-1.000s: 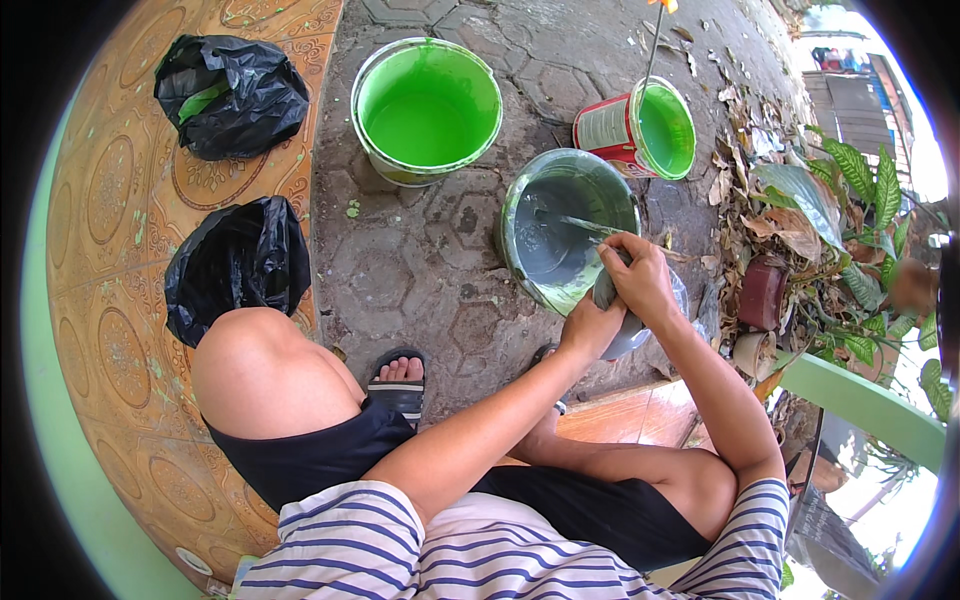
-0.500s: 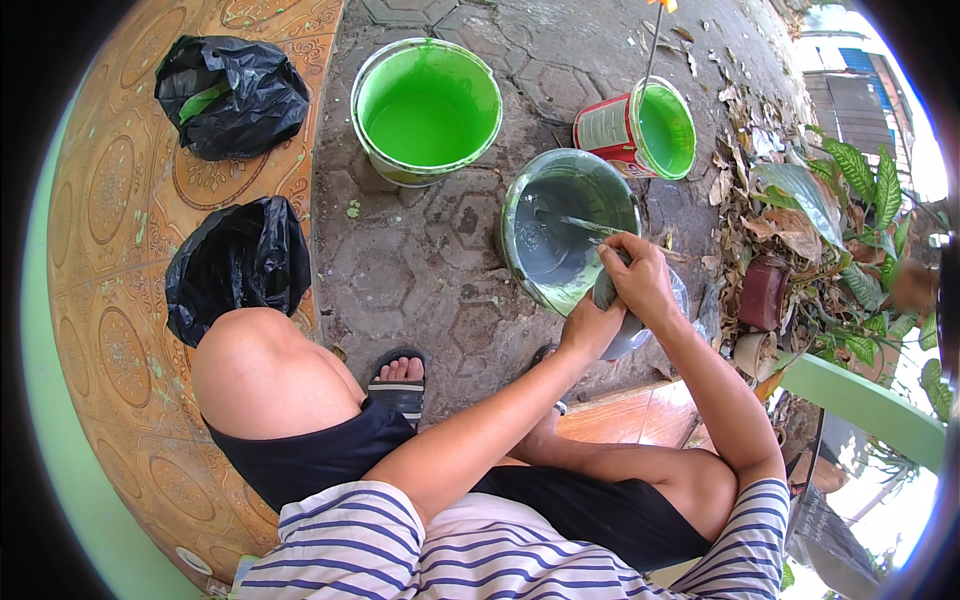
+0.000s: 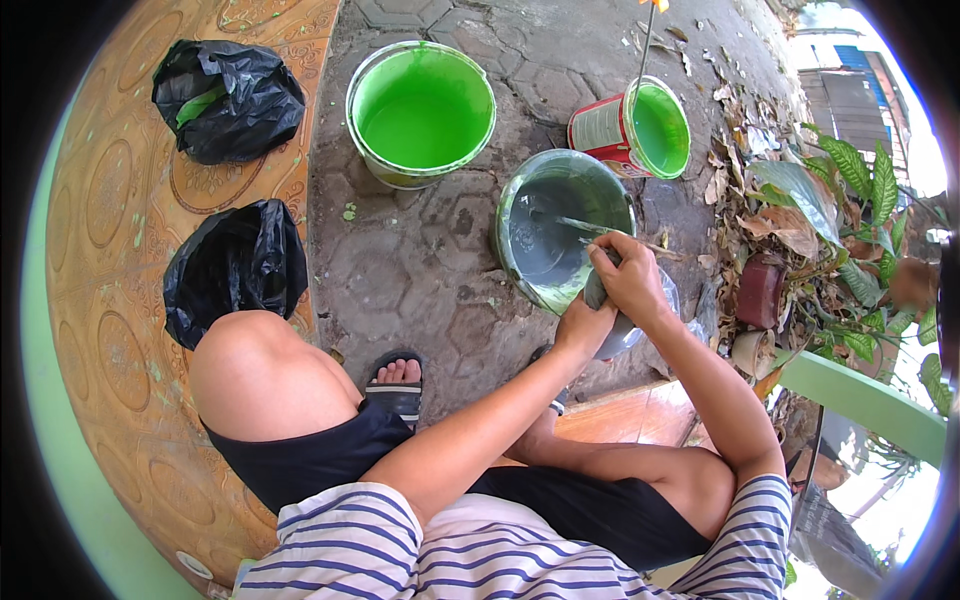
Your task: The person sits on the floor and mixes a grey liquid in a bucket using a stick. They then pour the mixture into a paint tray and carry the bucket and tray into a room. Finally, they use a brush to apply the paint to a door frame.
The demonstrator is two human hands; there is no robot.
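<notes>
Your left hand (image 3: pixel 585 328), right of the frame centre, has its grip clamped on a grey plastic bag (image 3: pixel 622 340) at the lower right rim of the grey bucket (image 3: pixel 512 262). Your right hand (image 3: pixel 632 280) sits just above and to the right, its fingers curled against the bucket rim; you cannot tell from this view whether its grip is clamped on the bag. A stick (image 3: pixel 575 223) slants from the grey liquid (image 3: pixel 545 245) inside the bucket over the rim, beside your right fingertips. At upper centre, locate the bucket of green paint (image 3: pixel 400 178); at upper right, the red and white can (image 3: pixel 597 130) leans to the right. Two black bags (image 3: pixel 235 265) occupy the tiled floor (image 3: pixel 110 240) at left.
</notes>
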